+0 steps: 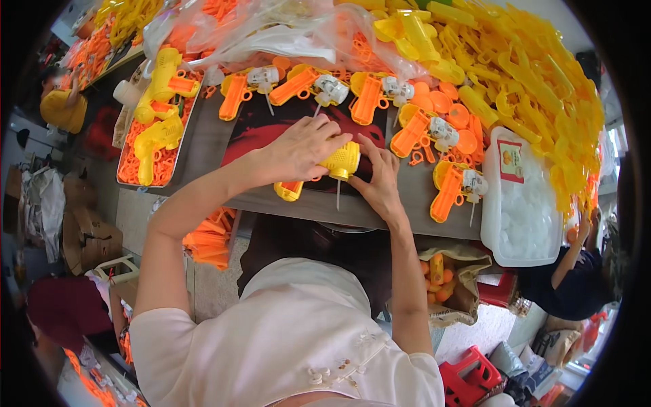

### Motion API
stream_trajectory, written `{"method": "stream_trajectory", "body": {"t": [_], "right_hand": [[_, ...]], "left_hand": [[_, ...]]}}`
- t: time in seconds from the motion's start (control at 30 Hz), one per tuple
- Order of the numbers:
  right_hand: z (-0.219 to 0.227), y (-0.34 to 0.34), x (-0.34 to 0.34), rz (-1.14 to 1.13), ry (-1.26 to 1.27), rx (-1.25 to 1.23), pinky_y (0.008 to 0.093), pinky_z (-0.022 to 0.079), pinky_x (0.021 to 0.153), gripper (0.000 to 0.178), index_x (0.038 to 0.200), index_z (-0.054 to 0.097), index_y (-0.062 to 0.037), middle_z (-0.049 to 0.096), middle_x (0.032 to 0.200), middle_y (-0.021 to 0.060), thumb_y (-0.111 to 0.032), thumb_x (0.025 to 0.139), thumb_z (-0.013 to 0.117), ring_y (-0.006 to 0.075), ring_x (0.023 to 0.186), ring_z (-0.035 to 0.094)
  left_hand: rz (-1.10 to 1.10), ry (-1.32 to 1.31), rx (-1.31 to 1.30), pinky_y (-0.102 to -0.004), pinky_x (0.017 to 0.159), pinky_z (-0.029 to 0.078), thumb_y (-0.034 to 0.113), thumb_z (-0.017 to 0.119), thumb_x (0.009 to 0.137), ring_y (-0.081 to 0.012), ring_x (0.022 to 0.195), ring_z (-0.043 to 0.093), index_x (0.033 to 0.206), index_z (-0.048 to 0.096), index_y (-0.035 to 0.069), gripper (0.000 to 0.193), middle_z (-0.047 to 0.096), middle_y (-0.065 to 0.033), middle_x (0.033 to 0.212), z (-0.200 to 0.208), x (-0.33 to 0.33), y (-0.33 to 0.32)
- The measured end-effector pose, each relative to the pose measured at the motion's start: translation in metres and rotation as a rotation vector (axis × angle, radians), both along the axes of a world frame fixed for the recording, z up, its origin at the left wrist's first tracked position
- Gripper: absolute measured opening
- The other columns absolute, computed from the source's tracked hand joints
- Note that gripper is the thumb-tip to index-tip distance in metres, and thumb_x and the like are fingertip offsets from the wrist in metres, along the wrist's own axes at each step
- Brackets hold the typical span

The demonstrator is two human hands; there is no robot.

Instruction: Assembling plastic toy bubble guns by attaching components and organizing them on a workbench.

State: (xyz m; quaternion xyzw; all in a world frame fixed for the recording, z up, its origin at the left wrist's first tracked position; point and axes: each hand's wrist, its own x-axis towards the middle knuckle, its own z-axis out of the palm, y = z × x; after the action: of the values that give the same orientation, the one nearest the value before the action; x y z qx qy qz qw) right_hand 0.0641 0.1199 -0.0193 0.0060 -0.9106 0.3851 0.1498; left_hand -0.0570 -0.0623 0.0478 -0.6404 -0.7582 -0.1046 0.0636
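Note:
A yellow toy gun (344,160) with an orange handle is held at the near edge of the table. From above, my left hand (305,149) wraps its fingers over the body, hiding much of it. My right hand (381,175) closes on the ribbed round front end, thumb below and fingers above. A thin pale tube hangs under that end. Beyond my hands, several half-assembled toy guns lie in an arc, orange handle halves (294,85) with clear and white mechanisms (332,89) on yellow shells. One more open toy gun (447,192) lies right of my right hand.
A tray (121,178) of orange parts holds finished yellow toy guns (160,140) at left. A white tub (489,234) of clear parts stands at right. Yellow shells (522,61) are heaped behind it, near orange discs (442,102). A paper bag (468,298) sits below; other people work nearby.

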Motion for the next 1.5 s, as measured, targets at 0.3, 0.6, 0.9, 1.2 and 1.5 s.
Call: {"method": "stream_trajectory", "body": {"t": [0.3, 0.6, 0.9, 1.2, 1.5], "right_hand": [[0.0, -0.001, 0.0, 0.01, 0.037, -0.056, 0.0414, 0.023, 0.108, 0.085, 0.141, 0.042, -0.0139, 0.059, 0.118, 0.0048, -0.007, 0.065, 0.077, 0.0217, 0.113, 0.049], [0.0, 0.0, 0.001, 0.011, 0.037, -0.059, 0.0426, 0.023, 0.108, 0.082, 0.139, 0.044, -0.012, 0.061, 0.114, 0.0059, -0.01, 0.065, 0.079, 0.0229, 0.109, 0.049], [0.004, -0.001, 0.002, 0.009, 0.03, -0.046, 0.0429, 0.024, 0.107, 0.08, 0.139, 0.045, -0.011, 0.061, 0.113, 0.0066, -0.01, 0.065, 0.078, 0.0241, 0.109, 0.049], [0.0, -0.002, 0.001, -0.023, 0.036, -0.067, 0.0434, 0.024, 0.108, 0.079, 0.136, 0.046, -0.0111, 0.062, 0.112, 0.0065, -0.009, 0.064, 0.079, 0.0237, 0.109, 0.05], [0.005, -0.001, 0.001, -0.01, 0.028, -0.079, 0.0425, 0.026, 0.107, 0.075, 0.133, 0.049, -0.0119, 0.062, 0.11, 0.0063, -0.008, 0.064, 0.079, 0.0236, 0.109, 0.051]], "left_hand": [[0.063, -0.418, -0.255, -0.0427, 0.091, 0.045, 0.011, 0.071, 0.066, -0.0336, 0.108, 0.052, 0.125, 0.046, 0.0, 0.065, 0.054, -0.0177, 0.114, 0.005, -0.008, 0.014], [0.053, -0.334, -0.292, -0.0439, 0.088, 0.048, 0.012, 0.071, 0.067, -0.0345, 0.107, 0.056, 0.125, 0.046, 0.003, 0.064, 0.06, -0.0153, 0.109, 0.018, -0.006, 0.017], [-0.018, -0.278, -0.331, -0.0433, 0.085, 0.046, 0.017, 0.071, 0.069, -0.0333, 0.102, 0.056, 0.128, 0.044, 0.004, 0.067, 0.058, -0.0148, 0.103, 0.018, -0.017, 0.019], [0.084, -0.308, -0.5, -0.0448, 0.086, 0.045, 0.012, 0.073, 0.07, -0.0326, 0.109, 0.049, 0.13, 0.037, -0.001, 0.071, 0.047, -0.0159, 0.113, 0.013, -0.006, 0.018], [0.06, -0.405, -0.314, -0.045, 0.099, 0.038, 0.013, 0.07, 0.07, -0.0326, 0.118, 0.046, 0.13, 0.04, 0.002, 0.067, 0.046, -0.015, 0.127, 0.017, -0.005, 0.008]]}}
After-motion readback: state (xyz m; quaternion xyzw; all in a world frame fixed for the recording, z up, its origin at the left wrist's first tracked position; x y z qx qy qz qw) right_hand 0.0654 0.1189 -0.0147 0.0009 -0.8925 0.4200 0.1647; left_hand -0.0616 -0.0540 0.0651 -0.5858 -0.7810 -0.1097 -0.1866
